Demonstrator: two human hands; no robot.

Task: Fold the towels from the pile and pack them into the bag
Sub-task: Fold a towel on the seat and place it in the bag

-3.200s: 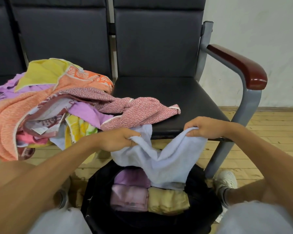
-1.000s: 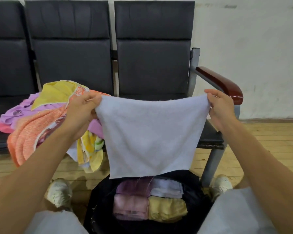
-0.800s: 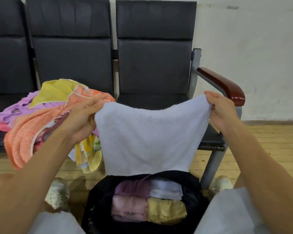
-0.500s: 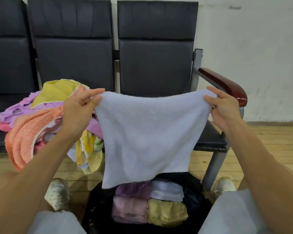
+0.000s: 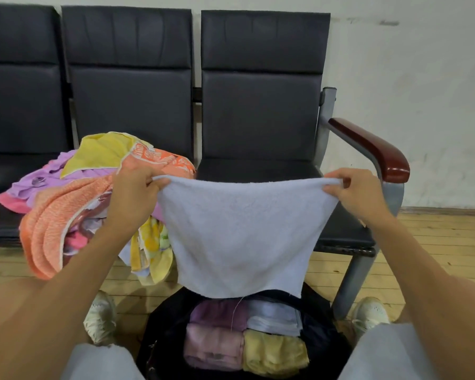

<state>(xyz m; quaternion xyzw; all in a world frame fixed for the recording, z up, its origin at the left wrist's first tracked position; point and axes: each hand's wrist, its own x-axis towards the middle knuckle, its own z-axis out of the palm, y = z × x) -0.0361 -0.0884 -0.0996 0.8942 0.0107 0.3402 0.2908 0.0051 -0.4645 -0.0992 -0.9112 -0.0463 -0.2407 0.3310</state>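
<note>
Pale-blue towel point(image 5: 242, 237), top corners pinched, over bag point(image 5: 162, 335)

Holding up a pile of towels point(image 5: 74, 198) on the middle seat of a black bench point(image 5: 258, 111), some hanging over the front edge. Standing on a wooden floor point(image 5: 436, 242). Carrying there, just before the bench, an open black bag point(image 5: 324, 341) between two pale shoes point(image 5: 100, 316).
</note>
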